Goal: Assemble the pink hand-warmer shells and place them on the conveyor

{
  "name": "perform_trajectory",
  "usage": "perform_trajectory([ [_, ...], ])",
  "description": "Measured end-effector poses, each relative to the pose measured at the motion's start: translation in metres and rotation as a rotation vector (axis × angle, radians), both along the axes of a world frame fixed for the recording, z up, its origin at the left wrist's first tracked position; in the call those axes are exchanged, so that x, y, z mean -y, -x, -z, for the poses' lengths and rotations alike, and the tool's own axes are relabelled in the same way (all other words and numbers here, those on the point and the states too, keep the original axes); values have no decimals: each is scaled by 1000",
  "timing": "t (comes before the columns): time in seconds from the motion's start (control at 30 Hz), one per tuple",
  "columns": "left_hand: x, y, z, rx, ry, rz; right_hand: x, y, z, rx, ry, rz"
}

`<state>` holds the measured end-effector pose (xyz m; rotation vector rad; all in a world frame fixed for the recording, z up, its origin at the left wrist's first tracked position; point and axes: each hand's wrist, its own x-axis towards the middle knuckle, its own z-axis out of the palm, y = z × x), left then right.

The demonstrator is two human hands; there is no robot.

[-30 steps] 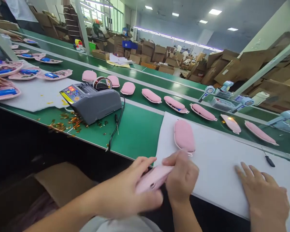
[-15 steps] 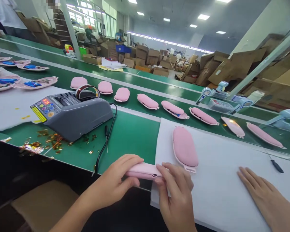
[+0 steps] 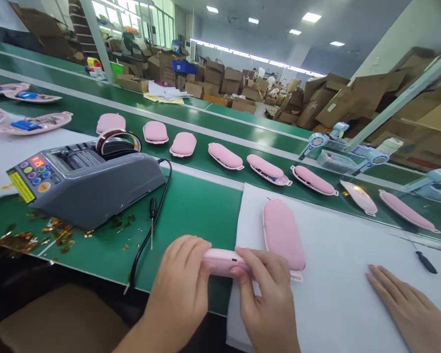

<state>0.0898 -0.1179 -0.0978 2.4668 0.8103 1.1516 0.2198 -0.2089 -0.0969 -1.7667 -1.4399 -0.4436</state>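
Note:
A pink oblong case (image 3: 222, 261) is held edge-on over the table's front edge, a small dark slot showing in its side. My left hand (image 3: 185, 279) wraps round its left end, thumb below. On the right end, my right hand (image 3: 266, 289) pinches it between thumb and fingers, close to the slot. Just beyond my right hand, another pink case (image 3: 283, 235) lies on the white sheet (image 3: 334, 274). Several pink cases, such as this one (image 3: 226, 156), stand in a row on the green table behind.
A grey tape dispenser (image 3: 91, 181) with a lit display stands left, gold scraps (image 3: 59, 233) before it. Near it lie a screwdriver (image 3: 153, 211) and black cable (image 3: 143, 245). Another person's hand (image 3: 411, 304) rests on the sheet at right. Opened cases (image 3: 33, 125) lie far left.
My left hand has closed further round the case and sits more upright. The view has shifted a little, so the tape dispenser appears further left.

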Motion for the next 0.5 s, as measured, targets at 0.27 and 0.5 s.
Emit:
perform_trajectory([
  [0.27,14,-15,25,90,-74,-40,3,1,17,67,-83,154],
  [0.5,-12,-2,14,20,-156,41,-5,-11,34,82,-48,87],
])
